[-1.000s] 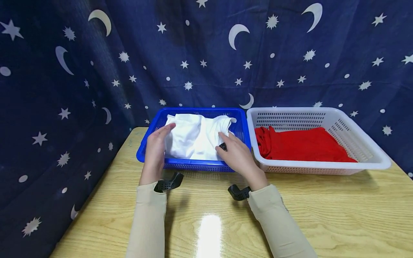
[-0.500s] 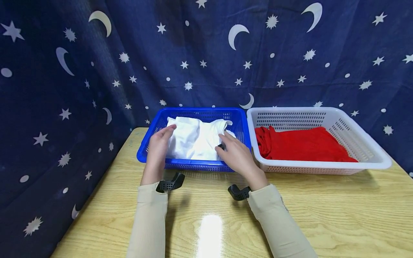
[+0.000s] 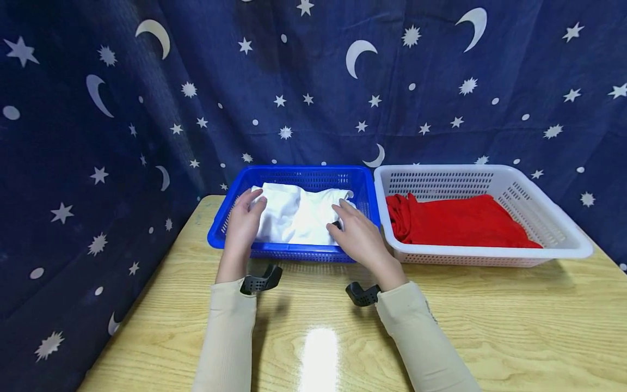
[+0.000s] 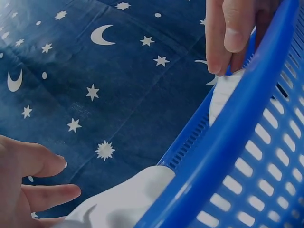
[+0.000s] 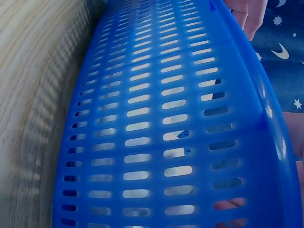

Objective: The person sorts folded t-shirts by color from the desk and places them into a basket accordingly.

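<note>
A folded white cloth (image 3: pixel 303 215) lies inside the blue plastic basket (image 3: pixel 299 248). My left hand (image 3: pixel 241 223) is over the basket's left side, at the cloth's left edge, with its fingers loosely spread and nothing gripped. In the left wrist view, the left hand's fingers (image 4: pixel 52 194) are apart from each other beside the cloth (image 4: pixel 128 197). Over the right part of the basket, my right hand (image 3: pixel 361 234) points its relaxed fingers down at the cloth's right end. The basket's slotted wall (image 5: pixel 155 142) hides most of the right hand in the right wrist view.
A white plastic basket (image 3: pixel 490 251) with folded red cloth (image 3: pixel 465 220) stands against the blue basket's right side. Both are on a wooden table (image 3: pixel 294 316). Behind hangs a dark blue curtain (image 3: pixel 313 71) with stars and moons.
The white cloth has settled lower in the blue basket. My left hand has loosened from its left edge, fingers spreading. My right hand has stayed nearly in place.
</note>
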A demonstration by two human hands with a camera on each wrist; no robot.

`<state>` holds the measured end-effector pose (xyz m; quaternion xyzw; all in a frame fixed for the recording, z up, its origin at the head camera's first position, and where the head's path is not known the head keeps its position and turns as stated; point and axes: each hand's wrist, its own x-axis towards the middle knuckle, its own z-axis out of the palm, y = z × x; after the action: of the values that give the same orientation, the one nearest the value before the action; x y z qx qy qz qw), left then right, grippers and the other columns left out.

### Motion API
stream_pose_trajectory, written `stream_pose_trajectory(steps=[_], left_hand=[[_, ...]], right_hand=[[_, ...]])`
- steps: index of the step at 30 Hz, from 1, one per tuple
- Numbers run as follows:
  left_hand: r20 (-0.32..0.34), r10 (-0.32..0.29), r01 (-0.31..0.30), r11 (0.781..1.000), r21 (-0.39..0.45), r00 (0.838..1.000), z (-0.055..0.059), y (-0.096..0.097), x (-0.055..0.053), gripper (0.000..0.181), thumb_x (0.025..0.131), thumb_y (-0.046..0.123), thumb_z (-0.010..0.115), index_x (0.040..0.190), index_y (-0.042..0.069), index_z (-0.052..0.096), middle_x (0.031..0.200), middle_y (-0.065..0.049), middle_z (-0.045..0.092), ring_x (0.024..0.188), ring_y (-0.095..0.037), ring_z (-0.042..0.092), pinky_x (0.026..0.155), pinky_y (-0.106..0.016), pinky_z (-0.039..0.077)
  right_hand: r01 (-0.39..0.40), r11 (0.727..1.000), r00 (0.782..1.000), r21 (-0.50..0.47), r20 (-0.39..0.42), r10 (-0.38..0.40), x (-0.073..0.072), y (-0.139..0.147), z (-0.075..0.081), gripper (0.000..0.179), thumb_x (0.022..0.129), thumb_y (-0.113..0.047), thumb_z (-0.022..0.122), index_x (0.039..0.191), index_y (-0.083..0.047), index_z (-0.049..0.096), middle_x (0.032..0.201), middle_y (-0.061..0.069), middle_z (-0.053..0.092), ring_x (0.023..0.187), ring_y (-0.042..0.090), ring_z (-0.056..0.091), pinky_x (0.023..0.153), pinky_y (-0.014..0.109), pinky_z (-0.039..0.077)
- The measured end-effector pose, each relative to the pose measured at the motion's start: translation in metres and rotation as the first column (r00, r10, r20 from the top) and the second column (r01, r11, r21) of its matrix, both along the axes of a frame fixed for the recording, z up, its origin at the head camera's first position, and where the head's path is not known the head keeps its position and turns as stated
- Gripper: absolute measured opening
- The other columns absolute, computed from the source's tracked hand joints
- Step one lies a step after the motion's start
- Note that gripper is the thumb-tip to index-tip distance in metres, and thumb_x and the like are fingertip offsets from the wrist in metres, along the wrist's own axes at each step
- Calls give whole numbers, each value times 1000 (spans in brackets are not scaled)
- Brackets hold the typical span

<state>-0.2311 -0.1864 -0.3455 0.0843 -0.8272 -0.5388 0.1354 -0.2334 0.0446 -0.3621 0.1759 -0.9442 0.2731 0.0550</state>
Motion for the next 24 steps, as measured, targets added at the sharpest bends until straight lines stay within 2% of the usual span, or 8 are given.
stream_pose_trajectory(steps=[7, 12, 16, 19, 24], left_hand=[[4, 31, -30, 992, -119, 1000, -1, -1, 1, 46, 90, 33, 48, 132, 16, 43, 140, -5, 34, 130, -22, 25, 104, -41, 21], [2, 56, -54, 971, -232, 998, -3, -2, 2, 49, 90, 35, 48, 135, 18, 39, 139, -7, 35, 128, -25, 28, 102, -45, 23], [22, 69, -60, 957, -285, 997, -3, -4, 4, 51, 89, 37, 47, 135, 18, 37, 141, -7, 32, 128, -28, 26, 100, -50, 22], [40, 52, -38, 955, -295, 998, -3, -3, 5, 52, 90, 38, 47, 136, 19, 36, 142, -7, 30, 129, -28, 26, 100, -51, 23], [35, -22, 32, 948, -316, 999, 0, -1, 3, 52, 90, 36, 47, 136, 16, 36, 141, -9, 31, 129, -28, 26, 101, -47, 24]], right_hand=[[-14, 1000, 1000, -19, 4, 14, 0, 1, -1, 49, 89, -36, 48, 132, -13, 44, 141, 8, 32, 128, 28, 30, 97, 52, 29], [-20, 999, 1000, -42, -13, 19, -1, 0, -3, 44, 90, -35, 48, 129, -16, 48, 139, 5, 36, 126, 26, 32, 97, 51, 30], [-22, 998, 1000, -61, -19, 21, -1, -1, -5, 41, 90, -34, 48, 127, -19, 50, 137, 3, 39, 125, 24, 35, 97, 48, 31], [-32, 997, 999, -66, -29, 30, -1, 0, -5, 39, 90, -34, 48, 126, -20, 51, 134, 2, 43, 122, 22, 39, 96, 46, 33], [-44, 994, 997, -100, -60, 38, -1, 3, -3, 36, 90, -33, 49, 124, -22, 52, 128, 0, 49, 116, 22, 45, 93, 44, 37]])
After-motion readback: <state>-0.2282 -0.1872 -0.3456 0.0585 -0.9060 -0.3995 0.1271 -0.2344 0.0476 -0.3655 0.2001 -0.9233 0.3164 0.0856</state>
